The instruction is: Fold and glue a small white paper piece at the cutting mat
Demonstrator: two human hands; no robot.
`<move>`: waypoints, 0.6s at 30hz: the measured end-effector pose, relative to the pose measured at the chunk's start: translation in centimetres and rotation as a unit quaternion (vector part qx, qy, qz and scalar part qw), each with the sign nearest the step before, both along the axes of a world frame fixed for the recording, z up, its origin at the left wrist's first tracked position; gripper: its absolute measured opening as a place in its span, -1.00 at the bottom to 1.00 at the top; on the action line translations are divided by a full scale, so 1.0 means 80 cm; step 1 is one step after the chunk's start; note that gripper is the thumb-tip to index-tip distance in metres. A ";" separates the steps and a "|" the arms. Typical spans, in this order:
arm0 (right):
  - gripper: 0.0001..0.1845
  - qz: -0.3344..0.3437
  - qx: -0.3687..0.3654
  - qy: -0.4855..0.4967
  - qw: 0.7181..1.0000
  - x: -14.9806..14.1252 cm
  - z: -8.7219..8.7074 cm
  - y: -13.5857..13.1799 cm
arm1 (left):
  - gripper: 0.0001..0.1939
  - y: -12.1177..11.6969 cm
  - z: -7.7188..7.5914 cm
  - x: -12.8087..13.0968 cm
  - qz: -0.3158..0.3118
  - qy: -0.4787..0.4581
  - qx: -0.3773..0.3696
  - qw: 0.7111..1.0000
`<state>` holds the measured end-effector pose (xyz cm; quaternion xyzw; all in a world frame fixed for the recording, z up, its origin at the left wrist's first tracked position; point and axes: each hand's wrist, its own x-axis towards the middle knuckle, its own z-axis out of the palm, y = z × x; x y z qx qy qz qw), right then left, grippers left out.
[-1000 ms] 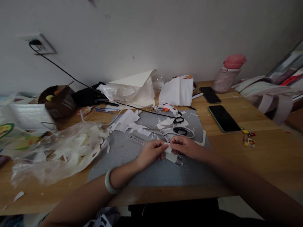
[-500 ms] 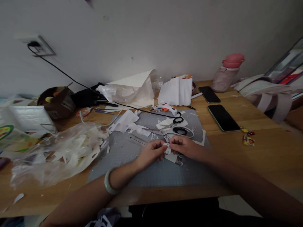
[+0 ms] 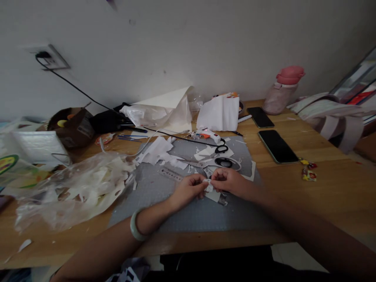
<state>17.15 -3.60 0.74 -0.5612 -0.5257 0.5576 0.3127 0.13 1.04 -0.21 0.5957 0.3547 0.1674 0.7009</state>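
My left hand [image 3: 188, 189] and my right hand [image 3: 229, 181] meet over the grey cutting mat [image 3: 182, 211]. Both pinch one small white paper piece [image 3: 208, 185] between their fingertips. A pale green bangle [image 3: 135, 225] sits on my left wrist. Under the hands lies another paper scrap [image 3: 216, 197]. Just beyond them are a clear ruler [image 3: 170, 174] and scissors [image 3: 221, 161] with black and white handles.
A plastic bag of paper offcuts [image 3: 76, 190] lies left of the mat. A glue gun [image 3: 207, 135], folded white paper [image 3: 220, 113], two phones [image 3: 277, 147], a pink bottle [image 3: 283, 90], small sweets [image 3: 308, 170] and a brown box [image 3: 73, 125] crowd the wooden desk.
Both hands stay pinched on the small paper piece and shift only slightly. The view has barely moved.
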 end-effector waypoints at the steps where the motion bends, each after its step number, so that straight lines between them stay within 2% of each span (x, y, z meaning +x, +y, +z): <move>1: -0.87 -0.001 0.002 -0.001 1.000 0.000 0.000 0.000 | -0.76 0.000 0.000 0.000 0.000 0.002 0.000 1.000; 18: -0.88 0.013 0.000 0.012 1.000 0.000 0.000 0.001 | -0.73 0.002 -0.006 -0.001 -0.019 0.002 0.004 1.000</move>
